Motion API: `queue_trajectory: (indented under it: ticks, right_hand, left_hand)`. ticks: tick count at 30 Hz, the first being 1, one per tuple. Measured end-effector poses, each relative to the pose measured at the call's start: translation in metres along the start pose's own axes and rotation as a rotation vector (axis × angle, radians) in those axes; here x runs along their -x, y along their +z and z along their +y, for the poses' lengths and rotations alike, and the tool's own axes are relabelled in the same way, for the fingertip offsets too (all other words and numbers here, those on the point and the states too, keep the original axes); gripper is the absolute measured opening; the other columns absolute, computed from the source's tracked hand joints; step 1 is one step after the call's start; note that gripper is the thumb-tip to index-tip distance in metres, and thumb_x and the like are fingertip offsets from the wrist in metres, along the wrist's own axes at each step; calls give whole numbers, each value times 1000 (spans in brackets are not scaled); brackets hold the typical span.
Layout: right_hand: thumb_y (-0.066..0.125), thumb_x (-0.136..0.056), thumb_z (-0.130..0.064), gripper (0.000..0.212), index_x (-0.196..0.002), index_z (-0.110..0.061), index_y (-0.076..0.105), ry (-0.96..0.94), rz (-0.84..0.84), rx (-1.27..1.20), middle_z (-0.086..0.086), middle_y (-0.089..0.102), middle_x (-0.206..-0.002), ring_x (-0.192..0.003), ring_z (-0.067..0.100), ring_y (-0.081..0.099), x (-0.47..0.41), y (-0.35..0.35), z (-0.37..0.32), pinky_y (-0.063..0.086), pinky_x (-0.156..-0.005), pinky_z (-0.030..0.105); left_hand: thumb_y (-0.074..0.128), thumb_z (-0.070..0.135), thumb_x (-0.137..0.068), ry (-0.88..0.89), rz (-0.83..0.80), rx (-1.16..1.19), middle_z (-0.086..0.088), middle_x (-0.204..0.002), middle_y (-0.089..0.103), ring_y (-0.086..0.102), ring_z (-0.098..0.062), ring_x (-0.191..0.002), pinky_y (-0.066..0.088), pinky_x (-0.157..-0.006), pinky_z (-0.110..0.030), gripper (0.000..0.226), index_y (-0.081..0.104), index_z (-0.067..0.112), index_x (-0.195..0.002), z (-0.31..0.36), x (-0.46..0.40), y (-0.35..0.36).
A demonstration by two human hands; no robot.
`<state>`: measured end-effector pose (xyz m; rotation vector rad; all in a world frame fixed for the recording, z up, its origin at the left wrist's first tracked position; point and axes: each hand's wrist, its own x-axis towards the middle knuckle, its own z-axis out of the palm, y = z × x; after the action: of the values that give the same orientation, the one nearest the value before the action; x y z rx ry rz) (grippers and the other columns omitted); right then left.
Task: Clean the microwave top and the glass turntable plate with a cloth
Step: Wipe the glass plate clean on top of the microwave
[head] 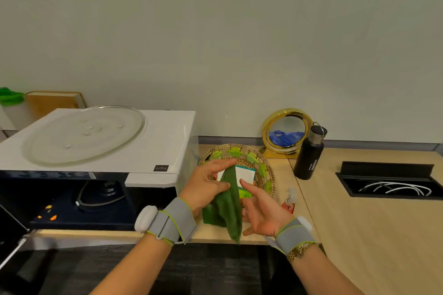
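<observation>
Green cloth [224, 203] pinched by left hand [206, 187] hides right hand's [261, 211] relaxed fingers.

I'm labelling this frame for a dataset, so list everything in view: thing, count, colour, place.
microwave: 1, white, left on the counter, door open
glass plate: 1, clear, on top of the microwave
cloth: 1, dark green, hanging from the left hand
basket: 1, woven with green leaves, right of the microwave
card: 1, white and teal, in the basket
mirror: 1, gold-framed, by the wall
bottle: 1, black, right of the mirror
small bottle: 1, red and clear, at the counter edge
cable tray: 1, black, white cables inside
board: 1, wooden, behind the microwave
left hand: pinches the cloth
right hand: open beside the cloth
</observation>
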<state>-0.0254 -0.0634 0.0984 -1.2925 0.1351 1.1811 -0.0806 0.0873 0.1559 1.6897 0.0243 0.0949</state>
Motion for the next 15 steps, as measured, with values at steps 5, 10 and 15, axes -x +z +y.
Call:
queue_trajectory:
  ticks: [5, 10, 15]
  right_hand:
    - [14, -85, -74, 82, -135, -19, 49, 20, 10, 65, 11, 51, -140, -125, 32, 48, 4, 16, -1, 36, -95, 47]
    - [46, -79, -68, 74, -122, -9, 61, -112, 41, -259, 16, 68, -108, -95, 31, 63, 1, 24, -1, 50, -76, 32]
    - [56, -62, -77, 88, -111, -5, 70, -109, -93, -382, 18, 66, -119, -107, 36, 64, 5, 2, -9, 48, -92, 51]
  left_hand:
    - [62, -18, -77, -3, -2, 68, 2, -124, 56, 57, -15, -114, 45, -105, -37, 60, 61, 33, -109, 10, 3, -3]
    - [58, -17, -80, -24, -45, 188, -3, -132, 56, 68, -5, -71, 58, -75, -21, 59, 59, 30, -116, 30, -1, -5]
    - [64, -11, -79, -41, 68, 223, -5, -122, 60, 68, -9, -66, 59, -60, -17, 55, 58, 23, -123, 46, -8, -16]
